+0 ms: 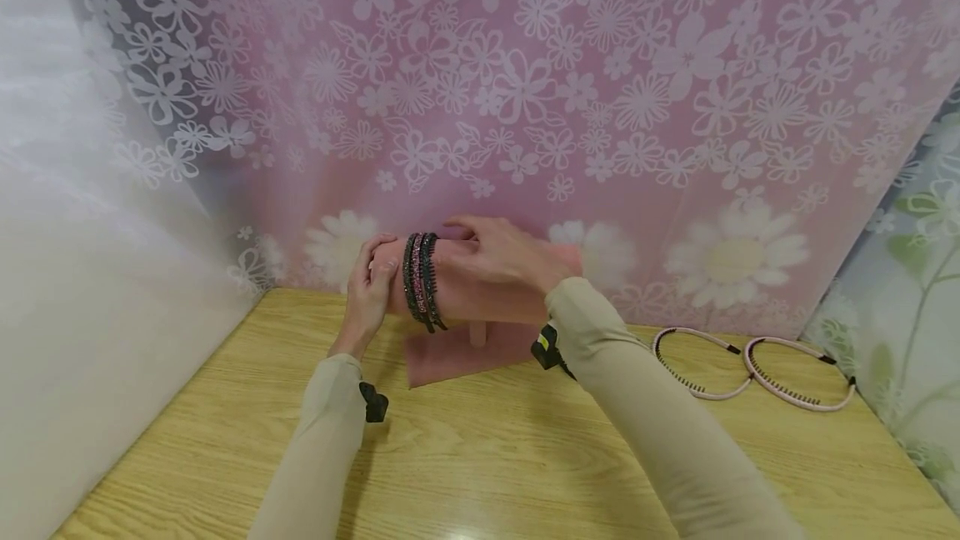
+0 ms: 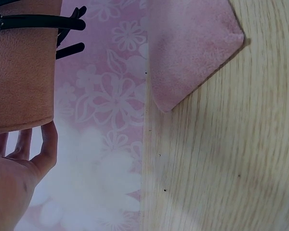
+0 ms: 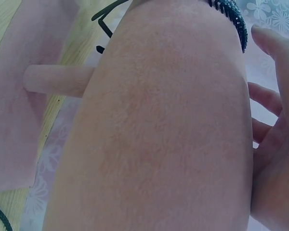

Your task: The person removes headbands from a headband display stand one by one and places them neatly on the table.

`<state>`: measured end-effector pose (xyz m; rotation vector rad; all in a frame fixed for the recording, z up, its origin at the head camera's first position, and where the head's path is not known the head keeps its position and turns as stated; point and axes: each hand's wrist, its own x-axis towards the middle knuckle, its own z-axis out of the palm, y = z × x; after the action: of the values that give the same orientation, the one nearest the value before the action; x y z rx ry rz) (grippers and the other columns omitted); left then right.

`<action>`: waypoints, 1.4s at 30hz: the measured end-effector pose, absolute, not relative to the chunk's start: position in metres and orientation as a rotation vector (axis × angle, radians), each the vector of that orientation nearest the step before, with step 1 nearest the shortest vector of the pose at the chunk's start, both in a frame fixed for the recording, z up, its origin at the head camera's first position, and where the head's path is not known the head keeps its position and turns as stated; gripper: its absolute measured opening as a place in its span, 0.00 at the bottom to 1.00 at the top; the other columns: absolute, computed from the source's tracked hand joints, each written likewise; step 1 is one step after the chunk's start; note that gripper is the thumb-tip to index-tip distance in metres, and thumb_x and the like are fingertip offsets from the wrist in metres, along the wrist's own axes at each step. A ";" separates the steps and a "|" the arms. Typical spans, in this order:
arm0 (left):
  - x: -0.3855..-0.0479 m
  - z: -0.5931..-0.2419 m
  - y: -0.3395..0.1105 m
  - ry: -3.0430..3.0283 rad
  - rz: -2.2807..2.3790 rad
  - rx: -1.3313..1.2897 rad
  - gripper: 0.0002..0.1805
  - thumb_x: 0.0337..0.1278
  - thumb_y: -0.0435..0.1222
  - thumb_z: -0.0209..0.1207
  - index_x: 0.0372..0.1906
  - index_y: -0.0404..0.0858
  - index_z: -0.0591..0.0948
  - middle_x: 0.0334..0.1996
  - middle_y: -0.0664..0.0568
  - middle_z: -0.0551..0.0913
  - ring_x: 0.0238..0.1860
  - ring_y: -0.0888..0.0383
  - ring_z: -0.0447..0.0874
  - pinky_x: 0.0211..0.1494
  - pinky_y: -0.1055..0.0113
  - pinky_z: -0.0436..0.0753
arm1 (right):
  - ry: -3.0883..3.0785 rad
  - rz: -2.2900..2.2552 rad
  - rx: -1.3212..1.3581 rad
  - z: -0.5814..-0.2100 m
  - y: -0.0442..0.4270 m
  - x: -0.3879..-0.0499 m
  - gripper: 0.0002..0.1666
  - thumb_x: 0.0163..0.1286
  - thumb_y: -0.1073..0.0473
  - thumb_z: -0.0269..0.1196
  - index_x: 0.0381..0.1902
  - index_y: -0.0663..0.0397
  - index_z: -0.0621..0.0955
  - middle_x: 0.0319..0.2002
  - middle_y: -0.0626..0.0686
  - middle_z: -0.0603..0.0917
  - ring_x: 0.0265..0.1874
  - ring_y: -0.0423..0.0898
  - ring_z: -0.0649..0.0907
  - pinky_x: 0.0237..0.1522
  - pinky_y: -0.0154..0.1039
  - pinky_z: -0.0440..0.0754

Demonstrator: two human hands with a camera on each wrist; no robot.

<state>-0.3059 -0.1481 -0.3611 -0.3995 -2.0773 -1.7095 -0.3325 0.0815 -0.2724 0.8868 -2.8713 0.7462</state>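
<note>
A pink padded headband display stand [image 1: 495, 286] has a horizontal roll on a short post [image 1: 477, 333] above a flat base [image 1: 442, 357]. Three glittery toothed headbands, two dark with a pink one [image 1: 418, 277] between them, sit side by side around the roll's left part. At the roll's left end, my left hand [image 1: 367, 286] holds the rim, thumb toward the front. My right hand [image 1: 506, 252] rests over the top of the roll, right of the headbands; the right wrist view shows its fingers [image 3: 265, 98] partly hidden behind the roll and the thumb apart from it.
Two light pink toothed headbands [image 1: 798, 340] lie on the wooden table [image 1: 465, 457] at the right. Part of a dark headband [image 3: 0, 215] shows in the right wrist view's lower left corner. A flowered pink curtain [image 1: 525, 107] hangs behind the stand.
</note>
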 end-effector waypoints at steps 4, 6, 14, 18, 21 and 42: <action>-0.306 -0.361 -0.148 -2.073 -1.715 -0.402 0.22 0.77 0.40 0.50 0.70 0.39 0.72 0.64 0.41 0.76 0.45 0.65 0.79 0.47 0.72 0.80 | -2.891 0.678 0.880 -0.272 0.077 -0.336 0.44 0.69 0.26 0.57 0.75 0.38 0.70 0.68 0.49 0.79 0.66 0.50 0.78 0.66 0.54 0.76; -0.306 -0.361 -0.147 -2.070 -1.718 -0.402 0.23 0.77 0.40 0.50 0.70 0.38 0.72 0.64 0.40 0.76 0.45 0.66 0.80 0.46 0.72 0.80 | -2.901 0.644 0.869 -0.272 0.075 -0.338 0.45 0.68 0.25 0.56 0.75 0.38 0.70 0.70 0.49 0.77 0.69 0.51 0.76 0.67 0.56 0.75; -0.309 -0.365 -0.150 -2.076 -1.775 -0.379 0.24 0.78 0.42 0.48 0.72 0.41 0.70 0.66 0.44 0.75 0.45 0.64 0.80 0.46 0.71 0.81 | -2.982 0.454 0.800 -0.273 0.063 -0.338 0.47 0.65 0.19 0.52 0.77 0.28 0.67 0.72 0.50 0.72 0.70 0.52 0.73 0.64 0.59 0.75; -0.309 -0.365 -0.152 -2.093 -1.759 -0.372 0.24 0.77 0.41 0.47 0.72 0.39 0.70 0.66 0.43 0.74 0.45 0.62 0.80 0.47 0.71 0.81 | -2.994 0.385 0.789 -0.272 0.061 -0.335 0.47 0.65 0.18 0.51 0.78 0.25 0.65 0.67 0.51 0.73 0.64 0.51 0.75 0.59 0.57 0.77; -0.318 -0.372 -0.154 -2.098 -1.749 -0.357 0.24 0.77 0.42 0.47 0.72 0.43 0.70 0.65 0.44 0.75 0.46 0.60 0.80 0.47 0.70 0.80 | -2.992 0.355 0.786 -0.271 0.061 -0.333 0.46 0.65 0.18 0.52 0.78 0.24 0.65 0.60 0.50 0.74 0.57 0.49 0.75 0.54 0.53 0.77; -0.334 -0.391 -0.154 -2.068 -1.685 -0.368 0.23 0.78 0.49 0.48 0.71 0.50 0.72 0.62 0.51 0.78 0.46 0.56 0.82 0.46 0.66 0.82 | -2.976 0.426 0.864 -0.272 0.071 -0.333 0.46 0.63 0.24 0.60 0.76 0.25 0.65 0.66 0.51 0.71 0.62 0.53 0.74 0.56 0.60 0.77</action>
<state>-0.3340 -0.1545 -0.3908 -0.3683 -2.0678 -1.6855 -0.3331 0.0709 -0.2721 0.8642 -2.9758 0.4262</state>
